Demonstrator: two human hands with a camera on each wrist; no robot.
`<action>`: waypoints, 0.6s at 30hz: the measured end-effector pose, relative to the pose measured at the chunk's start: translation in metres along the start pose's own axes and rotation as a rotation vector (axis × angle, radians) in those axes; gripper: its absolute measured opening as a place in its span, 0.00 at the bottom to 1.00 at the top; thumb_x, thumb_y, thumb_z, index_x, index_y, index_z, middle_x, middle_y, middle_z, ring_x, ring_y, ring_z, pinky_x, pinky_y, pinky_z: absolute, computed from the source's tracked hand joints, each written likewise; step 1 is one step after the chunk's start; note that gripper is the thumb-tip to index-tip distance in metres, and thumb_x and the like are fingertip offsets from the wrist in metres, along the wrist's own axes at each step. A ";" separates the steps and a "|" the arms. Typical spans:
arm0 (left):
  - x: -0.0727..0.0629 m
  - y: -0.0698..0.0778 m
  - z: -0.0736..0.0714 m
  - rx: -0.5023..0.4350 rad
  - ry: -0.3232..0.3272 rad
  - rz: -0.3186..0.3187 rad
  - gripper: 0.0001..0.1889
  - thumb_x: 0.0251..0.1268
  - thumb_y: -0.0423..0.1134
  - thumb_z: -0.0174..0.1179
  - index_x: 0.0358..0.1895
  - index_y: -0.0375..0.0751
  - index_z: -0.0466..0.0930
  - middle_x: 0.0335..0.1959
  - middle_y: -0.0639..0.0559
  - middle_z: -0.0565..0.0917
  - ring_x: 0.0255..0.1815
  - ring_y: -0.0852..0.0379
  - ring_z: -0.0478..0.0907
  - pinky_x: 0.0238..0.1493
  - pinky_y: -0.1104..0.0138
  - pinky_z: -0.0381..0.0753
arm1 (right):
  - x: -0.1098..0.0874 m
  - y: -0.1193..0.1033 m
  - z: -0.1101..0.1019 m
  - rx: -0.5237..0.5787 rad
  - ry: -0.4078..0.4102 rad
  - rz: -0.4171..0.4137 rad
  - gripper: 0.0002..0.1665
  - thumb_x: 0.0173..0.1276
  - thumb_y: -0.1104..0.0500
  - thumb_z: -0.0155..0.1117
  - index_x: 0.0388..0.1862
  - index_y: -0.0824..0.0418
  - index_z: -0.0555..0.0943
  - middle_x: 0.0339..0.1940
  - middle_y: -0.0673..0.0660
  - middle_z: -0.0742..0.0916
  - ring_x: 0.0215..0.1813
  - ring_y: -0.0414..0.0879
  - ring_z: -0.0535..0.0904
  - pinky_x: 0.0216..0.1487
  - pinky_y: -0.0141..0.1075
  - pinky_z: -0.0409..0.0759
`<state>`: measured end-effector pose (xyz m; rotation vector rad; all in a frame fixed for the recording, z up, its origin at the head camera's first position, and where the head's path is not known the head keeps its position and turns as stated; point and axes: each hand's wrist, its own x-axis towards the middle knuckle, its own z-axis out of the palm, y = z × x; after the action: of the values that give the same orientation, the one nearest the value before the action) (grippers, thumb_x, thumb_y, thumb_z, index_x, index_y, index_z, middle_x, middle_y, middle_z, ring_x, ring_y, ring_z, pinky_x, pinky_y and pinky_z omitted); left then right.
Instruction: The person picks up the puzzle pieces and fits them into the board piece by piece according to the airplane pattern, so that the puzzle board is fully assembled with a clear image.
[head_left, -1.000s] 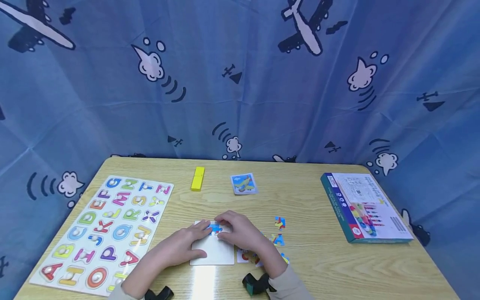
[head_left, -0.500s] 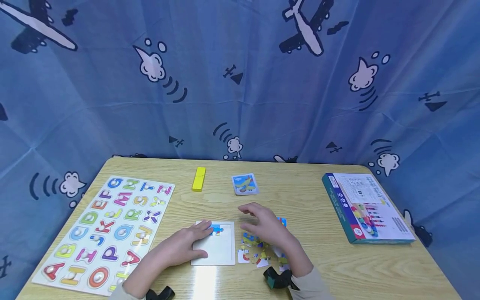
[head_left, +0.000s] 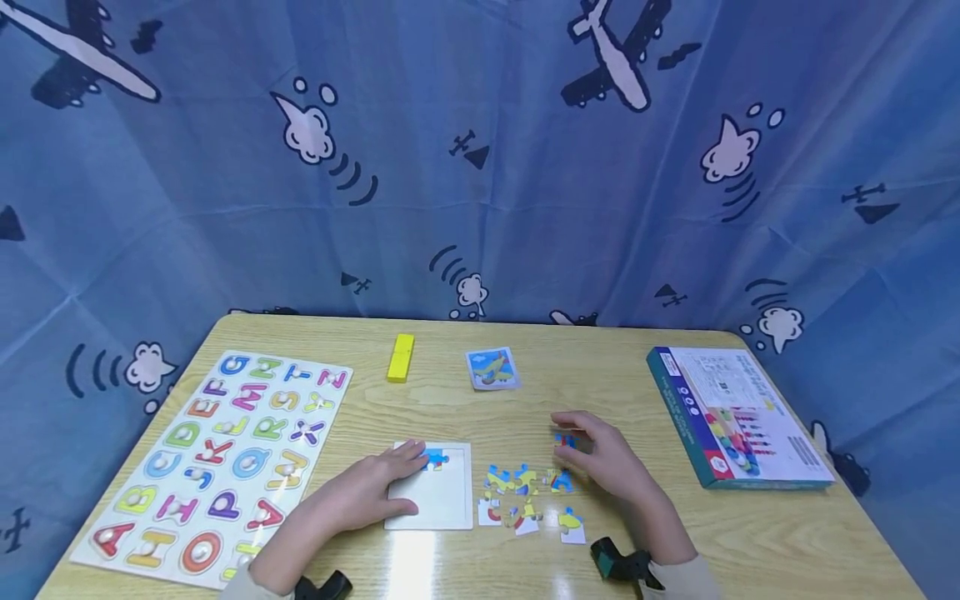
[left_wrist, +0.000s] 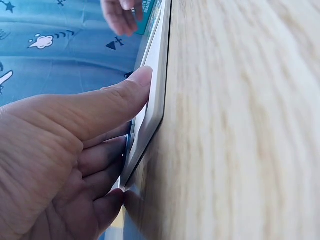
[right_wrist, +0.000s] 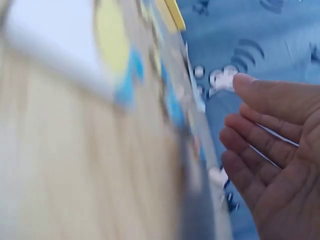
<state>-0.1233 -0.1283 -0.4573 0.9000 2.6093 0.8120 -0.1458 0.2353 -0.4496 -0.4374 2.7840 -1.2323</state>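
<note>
A white square puzzle tray (head_left: 438, 502) lies on the table, with joined blue jigsaw pieces (head_left: 437, 457) at its upper edge. My left hand (head_left: 369, 490) rests on the tray's left side, fingers straight over the upper left corner; the left wrist view has its thumb on the tray's rim (left_wrist: 159, 82). Off to the right, my right hand (head_left: 609, 460) hovers over a blue and red jigsaw piece (head_left: 565, 440), partly covering it. Nothing sits between its relaxed fingers in the right wrist view. Several loose yellow, blue and white pieces (head_left: 524, 480) lie between tray and right hand.
An alphabet board (head_left: 217, 467) with knobbed letters covers the table's left side. Towards the back lie a yellow block (head_left: 401, 358) and a small airplane picture card (head_left: 492, 368). A flat box (head_left: 738, 417) is at the right. Behind the table hangs a blue curtain (head_left: 480, 167).
My right hand has left the tray and moved right, across the loose pieces, to their far right side, uncovering them. The left hand has stayed on the tray.
</note>
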 end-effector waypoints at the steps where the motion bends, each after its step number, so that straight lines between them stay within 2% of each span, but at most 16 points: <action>1: 0.000 0.000 0.000 0.001 0.001 0.001 0.34 0.60 0.50 0.62 0.68 0.38 0.67 0.72 0.45 0.62 0.73 0.44 0.58 0.70 0.49 0.62 | -0.001 0.005 -0.002 0.016 0.001 0.010 0.26 0.65 0.60 0.64 0.62 0.63 0.73 0.58 0.61 0.80 0.60 0.58 0.76 0.62 0.50 0.74; 5: 0.001 -0.001 0.000 0.004 0.000 0.007 0.34 0.60 0.50 0.63 0.68 0.38 0.67 0.72 0.45 0.62 0.73 0.44 0.58 0.70 0.50 0.62 | -0.003 0.023 -0.007 0.054 -0.005 0.039 0.27 0.64 0.57 0.65 0.62 0.62 0.74 0.59 0.59 0.81 0.63 0.57 0.74 0.64 0.51 0.71; 8: 0.001 -0.001 0.000 0.007 0.000 0.009 0.34 0.60 0.49 0.63 0.68 0.38 0.67 0.72 0.45 0.62 0.73 0.44 0.58 0.70 0.50 0.62 | -0.002 0.030 -0.008 0.044 -0.024 0.033 0.27 0.64 0.55 0.66 0.61 0.59 0.76 0.60 0.56 0.80 0.65 0.55 0.72 0.66 0.51 0.69; 13: 0.001 -0.002 0.000 0.011 0.004 0.005 0.35 0.60 0.50 0.63 0.68 0.38 0.66 0.73 0.46 0.62 0.73 0.45 0.58 0.70 0.50 0.63 | -0.001 0.033 -0.008 0.015 -0.044 -0.002 0.24 0.65 0.56 0.64 0.60 0.57 0.77 0.60 0.54 0.79 0.66 0.54 0.69 0.66 0.54 0.67; 18: 0.000 -0.002 0.001 0.006 0.000 -0.002 0.35 0.60 0.51 0.62 0.68 0.39 0.66 0.73 0.46 0.62 0.73 0.45 0.58 0.69 0.49 0.63 | -0.002 0.034 -0.005 0.002 -0.053 -0.008 0.20 0.65 0.60 0.63 0.56 0.56 0.79 0.57 0.52 0.79 0.63 0.53 0.71 0.64 0.49 0.70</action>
<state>-0.1240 -0.1294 -0.4590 0.8989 2.6138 0.8036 -0.1531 0.2612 -0.4710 -0.4740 2.7394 -1.2063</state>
